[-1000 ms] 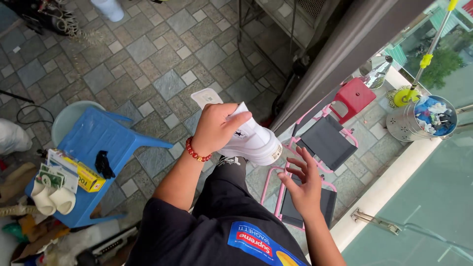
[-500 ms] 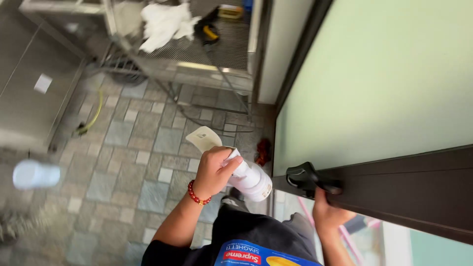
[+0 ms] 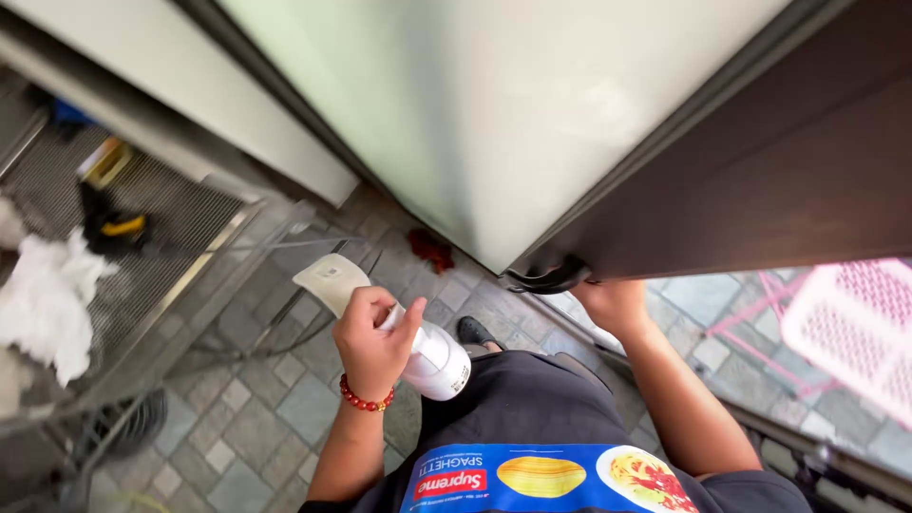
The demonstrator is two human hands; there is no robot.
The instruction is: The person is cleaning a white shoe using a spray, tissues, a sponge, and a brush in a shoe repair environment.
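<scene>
Head view: left hand (image 3: 372, 334) gripped a white shoe (image 3: 418, 347) above the tiled floor (image 3: 285, 399); right hand (image 3: 613, 302) grasped the door handle (image 3: 546, 279), door (image 3: 532, 104) partly open, doorway not yet passed.

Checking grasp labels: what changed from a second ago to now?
The right hand, open and free by the pink chair earlier, has gone to the dark door handle and grips it. The view swung from the patio toward the glass door. The left hand keeps holding the white shoe.
</scene>
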